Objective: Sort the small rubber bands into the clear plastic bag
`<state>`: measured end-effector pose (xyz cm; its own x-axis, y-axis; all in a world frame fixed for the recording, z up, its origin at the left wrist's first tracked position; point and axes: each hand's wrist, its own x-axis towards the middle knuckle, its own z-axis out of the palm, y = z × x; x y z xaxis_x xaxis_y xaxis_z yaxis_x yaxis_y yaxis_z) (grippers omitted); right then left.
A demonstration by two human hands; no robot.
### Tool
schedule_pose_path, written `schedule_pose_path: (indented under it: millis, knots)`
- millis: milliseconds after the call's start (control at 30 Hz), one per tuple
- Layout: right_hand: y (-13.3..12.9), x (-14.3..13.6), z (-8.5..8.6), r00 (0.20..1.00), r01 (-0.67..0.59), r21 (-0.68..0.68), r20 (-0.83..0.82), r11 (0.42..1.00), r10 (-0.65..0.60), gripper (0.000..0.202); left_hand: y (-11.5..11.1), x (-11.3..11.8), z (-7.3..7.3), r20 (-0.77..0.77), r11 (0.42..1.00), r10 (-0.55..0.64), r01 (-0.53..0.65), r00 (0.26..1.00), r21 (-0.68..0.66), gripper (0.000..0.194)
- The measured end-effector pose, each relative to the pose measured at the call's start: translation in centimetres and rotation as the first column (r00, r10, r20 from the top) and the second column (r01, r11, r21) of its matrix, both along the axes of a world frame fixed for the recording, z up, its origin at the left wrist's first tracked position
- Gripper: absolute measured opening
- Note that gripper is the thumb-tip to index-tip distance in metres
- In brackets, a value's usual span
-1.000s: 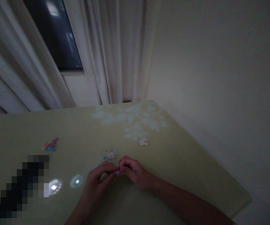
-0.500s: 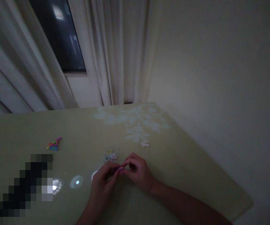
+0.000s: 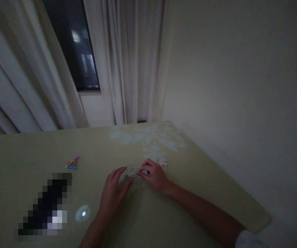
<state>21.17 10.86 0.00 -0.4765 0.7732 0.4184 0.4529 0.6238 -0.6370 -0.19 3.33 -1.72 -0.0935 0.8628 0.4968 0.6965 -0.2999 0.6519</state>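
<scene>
My left hand is on the left side of a small clear box, thumb and fingers apart around it. Pale ring-shaped pieces lie in the box, one of them yellowish. At the box's right side, my right hand pinches a tiny pinkish piece between thumb and forefinger; its shape is too small to make out. Just beyond my right hand lie small white pieces. A little pile of multicoloured pieces sits farther left on the table.
The pale green table has a white floral pattern near its far edge. A dark pixelated area covers something at the left. Light reflects off the tabletop beside it. Curtains and a wall stand behind.
My hands have come apart and moved to the box. The left hand has opened, while the right still pinches the small piece. The view has shifted slightly.
</scene>
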Motion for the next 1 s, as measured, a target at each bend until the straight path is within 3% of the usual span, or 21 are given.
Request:
schedule_pose_path:
  millis: [67, 133, 200, 433, 567, 700, 833, 867, 933, 1000]
  knots:
    - [1.6, -1.2, 1.3, 0.972, 0.004, 0.022, 0.236, 1.0, -0.009, 0.01, 0.2, -0.1, -1.0, -0.135, 0.999, -0.012, 0.007, 0.991, -0.04, 0.04]
    - [2.7, -2.5, 2.4, 0.875, -0.036, 0.037, 0.483, 0.999, 0.013, 0.013, 0.3, 0.3, -1.9, -0.214, 0.997, -0.041, 0.025, 0.976, -0.076, 0.04]
    - [3.2, -3.8, 3.1, 0.804, -0.05, 0.039, 0.595, 0.998, 0.017, 0.013, 0.2, 0.8, -2.4, -0.246, 0.993, -0.036, 0.008, 0.969, -0.114, 0.039]
    - [2.9, -5.3, 4.7, 0.661, -0.031, 0.016, 0.75, 0.999, 0.008, 0.017, 0.2, 1.4, -1.7, -0.317, 0.984, -0.065, 0.007, 0.946, -0.181, 0.03]
    - [2.3, -3.7, 7.4, 0.628, -0.057, -0.031, 0.776, 0.998, 0.06, 0.017, 0.1, 1.4, -1.0, -0.336, 0.987, -0.082, 0.028, 0.938, -0.161, 0.021]
    - [1.4, 0.4, 12.0, 0.662, -0.044, -0.005, 0.749, 0.999, 0.033, 0.014, 0.5, 2.1, 0.4, -0.364, 0.995, -0.059, 0.024, 0.93, -0.099, 0.021]
    - [-0.2, 7.6, 18.7, 0.721, 0.031, 0.094, 0.688, 0.995, -0.087, 0.018, -1.3, 3.0, 2.4, -0.397, 0.993, -0.064, 0.098, 0.915, 0.066, 0.015]
    - [-1.0, 10.0, 20.7, 0.738, 0.067, 0.129, 0.661, 0.989, -0.136, 0.019, -2.7, 3.0, 2.8, -0.436, 0.959, -0.086, 0.193, 0.896, 0.206, 0.015]
    - [-3.3, 15.1, 24.8, 0.801, 0.162, 0.205, 0.544, 0.965, -0.25, 0.022, -6.4, 2.6, 3.2, -0.517, 0.785, -0.108, 0.392, 0.849, 0.479, 0.018]
    - [-6.5, 20.3, 28.2, 0.796, 0.287, 0.316, 0.447, 0.905, -0.408, 0.037, -10.9, 1.8, 3.3, -0.53, 0.727, -0.106, 0.429, 0.841, 0.536, 0.019]
